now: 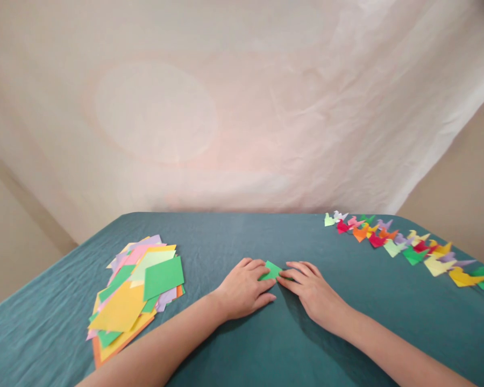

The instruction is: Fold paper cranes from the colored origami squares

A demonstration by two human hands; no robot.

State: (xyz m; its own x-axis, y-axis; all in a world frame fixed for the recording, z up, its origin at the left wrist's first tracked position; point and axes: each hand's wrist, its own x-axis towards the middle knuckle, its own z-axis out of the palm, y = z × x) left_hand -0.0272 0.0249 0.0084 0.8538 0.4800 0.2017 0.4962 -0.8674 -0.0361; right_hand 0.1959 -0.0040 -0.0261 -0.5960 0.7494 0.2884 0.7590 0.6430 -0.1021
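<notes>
A small folded piece of green paper [271, 269] lies on the table between my two hands. Over its left part rests my left hand [246, 287], fingers stretched out and lying flat, with the thumb apart from them. My right hand [310, 290] has its thumb and a fingertip closed together at the paper's right corner, while its other fingers reach forward above. The fingers cover part of the paper, so its full shape is hidden.
Left of my left arm lies a loose pile of coloured paper sheets [121, 307], with a green sheet [164, 277] on top. Several folded paper birds [413, 256] stand in rows along the right side of the teal cloth-covered table [234, 234]. A pale cloth [246, 107] hangs behind.
</notes>
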